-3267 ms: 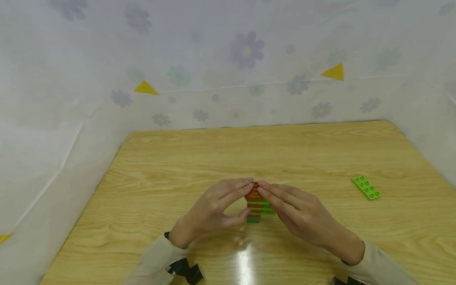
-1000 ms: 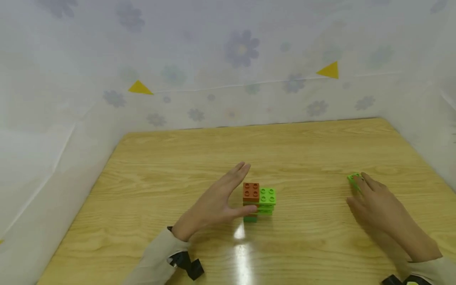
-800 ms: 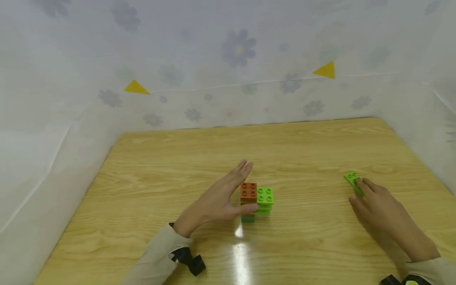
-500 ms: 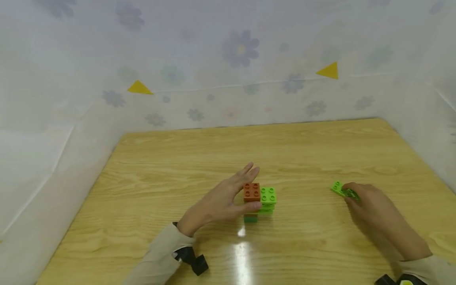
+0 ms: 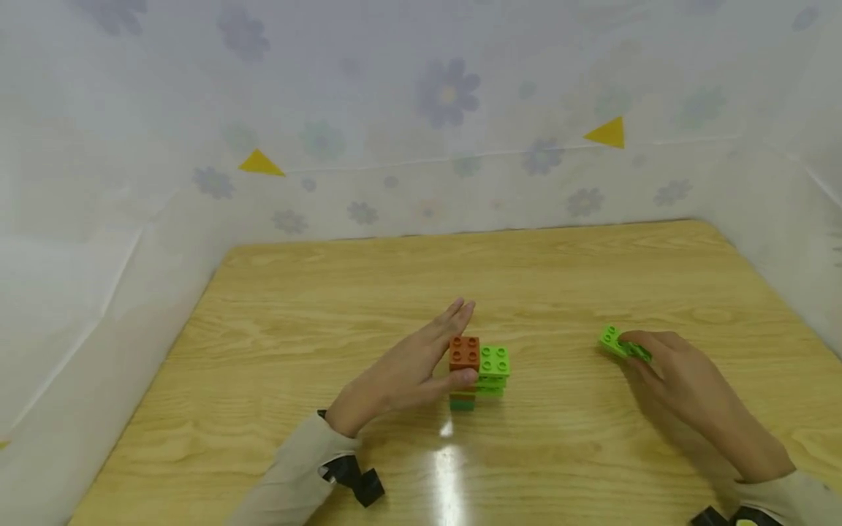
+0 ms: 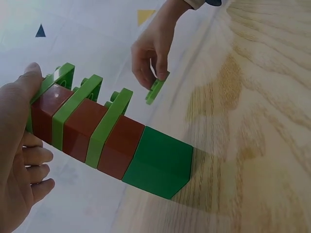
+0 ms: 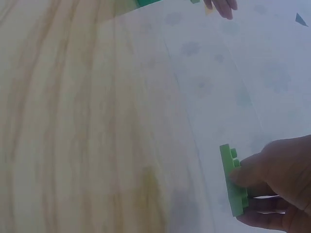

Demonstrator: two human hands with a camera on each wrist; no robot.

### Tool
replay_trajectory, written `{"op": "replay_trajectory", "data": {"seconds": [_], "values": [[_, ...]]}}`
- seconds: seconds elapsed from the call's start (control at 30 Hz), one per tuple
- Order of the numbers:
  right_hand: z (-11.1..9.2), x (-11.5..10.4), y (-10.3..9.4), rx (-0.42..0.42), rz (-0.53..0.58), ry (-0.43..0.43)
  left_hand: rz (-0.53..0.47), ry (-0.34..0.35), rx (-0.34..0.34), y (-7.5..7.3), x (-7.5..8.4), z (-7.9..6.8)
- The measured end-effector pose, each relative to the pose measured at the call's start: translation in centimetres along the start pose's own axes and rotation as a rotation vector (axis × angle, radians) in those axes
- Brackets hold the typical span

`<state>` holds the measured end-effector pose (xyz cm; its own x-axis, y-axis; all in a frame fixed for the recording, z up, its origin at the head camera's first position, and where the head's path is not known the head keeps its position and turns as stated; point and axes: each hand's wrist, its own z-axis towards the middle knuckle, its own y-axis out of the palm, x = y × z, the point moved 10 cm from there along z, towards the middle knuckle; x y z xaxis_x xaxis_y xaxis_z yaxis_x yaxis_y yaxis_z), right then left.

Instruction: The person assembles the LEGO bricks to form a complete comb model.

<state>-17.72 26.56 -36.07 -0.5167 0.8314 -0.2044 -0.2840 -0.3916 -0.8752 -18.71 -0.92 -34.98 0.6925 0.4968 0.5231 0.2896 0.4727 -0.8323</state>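
A tower of toy building bricks (image 5: 465,353) stands upright on the table. It has a dark green block (image 6: 158,162) at its foot and reddish-brown bricks (image 6: 83,127) alternating with light green plates above. These plates jut out to the right like shelves. My left hand (image 5: 401,372) holds the tower near its top, thumb across the front and fingers behind. In my right hand (image 5: 697,391) a loose light green plate (image 5: 610,338) is pinched between thumb and fingers, studs up, above the table to the right of the tower. My fingers cover part of its near end.
The wood-grain table (image 5: 316,292) is bordered by a pale flowered sheet (image 5: 395,95) at the back and sides. Yellow triangles (image 5: 605,133) are on the sheet. Black straps with camera mounts (image 5: 355,478) sit at my wrists.
Both hands were on the tower at first. My right hand went right to the loose green plate, picked it up and brought it leftward. My left thumb and fingers have closed in on the tower.
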Motion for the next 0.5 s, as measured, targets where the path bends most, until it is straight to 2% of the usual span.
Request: {"op": "replay_trajectory", "data": {"seconds": [0.23,0.5], "values": [[1.3,-2.4,-1.2,0.070,0.017,-0.127,0.024,-0.005,0.000,0.0,0.0,-0.2],[2.5,-4.9,-2.3,0.150,0.026,-0.212,0.007,0.006,-0.002,0.0,0.1,-0.1]]}}
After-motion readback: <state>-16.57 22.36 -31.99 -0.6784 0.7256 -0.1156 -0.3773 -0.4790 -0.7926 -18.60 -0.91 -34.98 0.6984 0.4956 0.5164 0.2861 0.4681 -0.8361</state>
